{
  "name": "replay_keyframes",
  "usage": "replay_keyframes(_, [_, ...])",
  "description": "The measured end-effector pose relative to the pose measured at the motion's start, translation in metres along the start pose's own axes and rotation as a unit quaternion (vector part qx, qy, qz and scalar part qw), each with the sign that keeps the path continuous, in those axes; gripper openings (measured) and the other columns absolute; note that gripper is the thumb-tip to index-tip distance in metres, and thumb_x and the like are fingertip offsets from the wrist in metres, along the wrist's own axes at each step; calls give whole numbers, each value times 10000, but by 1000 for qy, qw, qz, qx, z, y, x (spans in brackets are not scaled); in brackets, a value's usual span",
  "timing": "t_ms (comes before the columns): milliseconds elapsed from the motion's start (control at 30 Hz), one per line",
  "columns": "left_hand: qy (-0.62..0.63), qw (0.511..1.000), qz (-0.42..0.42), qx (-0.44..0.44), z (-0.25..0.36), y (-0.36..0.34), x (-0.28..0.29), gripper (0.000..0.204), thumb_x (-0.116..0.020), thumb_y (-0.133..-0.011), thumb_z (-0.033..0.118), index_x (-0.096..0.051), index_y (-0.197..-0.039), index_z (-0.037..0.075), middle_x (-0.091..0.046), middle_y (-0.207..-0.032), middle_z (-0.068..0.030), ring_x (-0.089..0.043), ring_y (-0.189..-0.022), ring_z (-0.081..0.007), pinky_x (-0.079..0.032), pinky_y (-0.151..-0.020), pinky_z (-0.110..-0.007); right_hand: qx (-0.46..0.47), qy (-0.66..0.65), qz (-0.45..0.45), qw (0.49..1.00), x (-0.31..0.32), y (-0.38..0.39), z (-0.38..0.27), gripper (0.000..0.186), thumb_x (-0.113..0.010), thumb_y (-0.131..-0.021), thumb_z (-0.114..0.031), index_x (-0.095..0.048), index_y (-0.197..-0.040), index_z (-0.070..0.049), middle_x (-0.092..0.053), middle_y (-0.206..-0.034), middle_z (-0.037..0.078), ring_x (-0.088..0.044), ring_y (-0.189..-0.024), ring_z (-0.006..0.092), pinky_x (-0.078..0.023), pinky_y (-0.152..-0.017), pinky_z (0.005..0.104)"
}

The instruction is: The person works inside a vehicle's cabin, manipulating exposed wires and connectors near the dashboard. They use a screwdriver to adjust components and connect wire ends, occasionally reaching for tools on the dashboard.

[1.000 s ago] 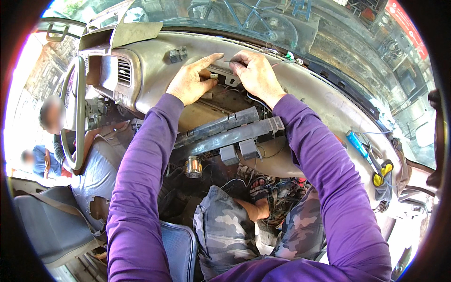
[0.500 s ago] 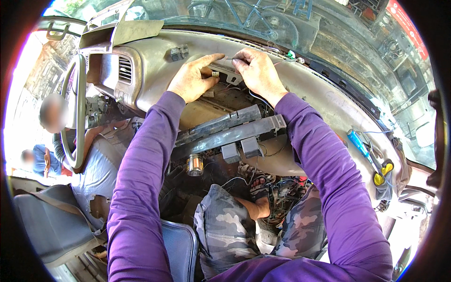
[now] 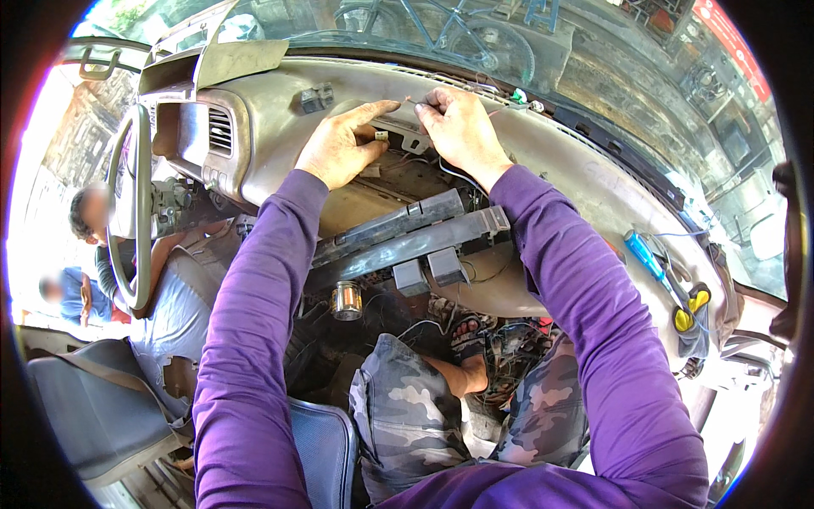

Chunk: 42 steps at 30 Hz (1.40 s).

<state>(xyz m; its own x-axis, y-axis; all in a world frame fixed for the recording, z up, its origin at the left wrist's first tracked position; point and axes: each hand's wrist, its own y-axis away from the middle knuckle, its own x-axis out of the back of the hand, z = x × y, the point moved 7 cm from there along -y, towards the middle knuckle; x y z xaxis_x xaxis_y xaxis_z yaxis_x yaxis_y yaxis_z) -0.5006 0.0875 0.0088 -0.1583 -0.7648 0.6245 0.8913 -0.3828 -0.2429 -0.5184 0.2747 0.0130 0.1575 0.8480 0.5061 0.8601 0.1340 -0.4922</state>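
Both my hands are over the opening at the top of the dashboard. My left hand has its index finger stretched out, with a small whitish connector between the thumb and curled fingers. Close by on the right, my right hand has its fingers pinched together. A thin wire end sticks out from that pinch toward the left index fingertip, a small gap away. Below the hands lies a long dark plastic duct-like piece, with two grey boxes hanging under it.
A steering wheel stands at the left, a person beside it. A small grey block sits on the dashboard. At the right lie a blue-handled screwdriver and yellow-handled pliers. A can stands below the duct-like piece.
The view has shifted slightly. A wire end now shows between my fingertips, and my hands stay almost in place. The person at the left has moved their head a little.
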Motion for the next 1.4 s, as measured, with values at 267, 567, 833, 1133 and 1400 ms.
replay_keyframes(267, [-9, 1000, 12, -16, 4, 1, 0, 656, -757, -831, 60, -590, -1440, 233, -739, -977, -151, -702, -872, -204, -559, -868, -344, -16, -14, -6, 1000, 3, 1, -4, 229, -676, -914, -176, -720, -974, 40, -721, -878, 256, -721, -853, 390, -549, -778, 432])
replay_keyframes(567, [-20, 1000, -6, 3, 0, 1, 0, 639, -710, -868, -1, -573, -1457, 207, -751, -994, -76, -642, -892, -71, -550, -823, -271, -17, -24, -5, 1000, 0, 1, -2, 238, -675, -914, -172, -722, -987, 49, -731, -908, 251, -727, -874, 381, -556, -796, 424])
replay_keyframes(833, [-19, 1000, -10, -1, 7, 1, 0, 641, -730, -833, 61, -598, -1438, 228, -739, -1035, -161, -706, -898, -207, -556, -888, -338, -36, -35, -10, 999, 1, 1, 1, 243, -681, -914, -184, -724, -978, 46, -732, -886, 245, -730, -860, 379, -559, -786, 423])
replay_keyframes(1133, [-9, 1000, -3, -2, 2, 0, -2, 649, -737, -840, 82, -591, -1446, 260, -745, -1042, -166, -717, -914, -231, -556, -899, -356, -53, -32, -1, 998, 0, 0, 9, 265, -690, -910, -215, -727, -953, 44, -723, -839, 251, -733, -814, 372, -560, -752, 414])
replay_keyframes(1400, [-26, 1000, -1, -5, 2, 0, -1, 662, -737, -847, 89, -575, -1461, 277, -745, -1003, -162, -718, -899, -232, -556, -892, -355, -55, -39, -11, 998, -3, 0, 8, 280, -688, -902, -221, -726, -942, 54, -717, -814, 257, -733, -798, 369, -564, -747, 420])
